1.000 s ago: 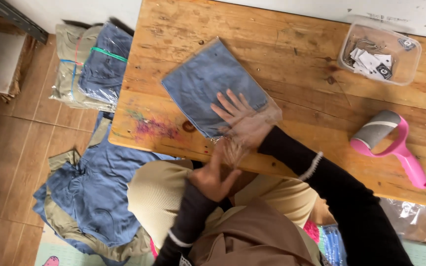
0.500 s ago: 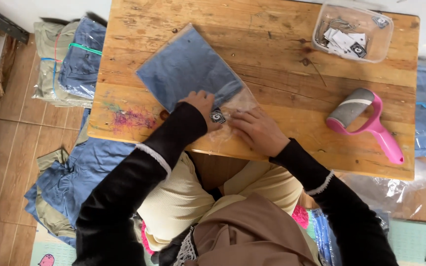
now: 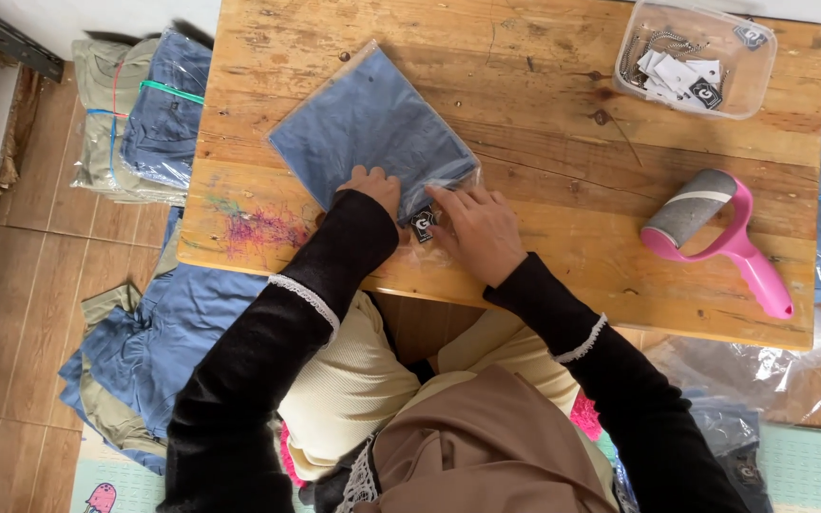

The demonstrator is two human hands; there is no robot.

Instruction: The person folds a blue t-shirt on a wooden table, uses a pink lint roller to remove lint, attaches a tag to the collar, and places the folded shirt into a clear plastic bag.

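Head view, looking down. The left hand (image 3: 372, 186) lies flat, fingers extended, pressing the near corner of a clear bag holding folded blue fabric (image 3: 368, 133) on the wooden counter (image 3: 544, 85). The right hand (image 3: 477, 228), just beside the left, is also open and palm-down on the bag's near edge. A small dark tag (image 3: 423, 224) sits between the two hands, inside the plastic. Beyond the right hand, well apart, stands a clear tub of tags (image 3: 697, 57); to its outer side lies a pink lint roller (image 3: 719, 237). Outward of the left hand, bagged garments (image 3: 140, 114) rest on the floor.
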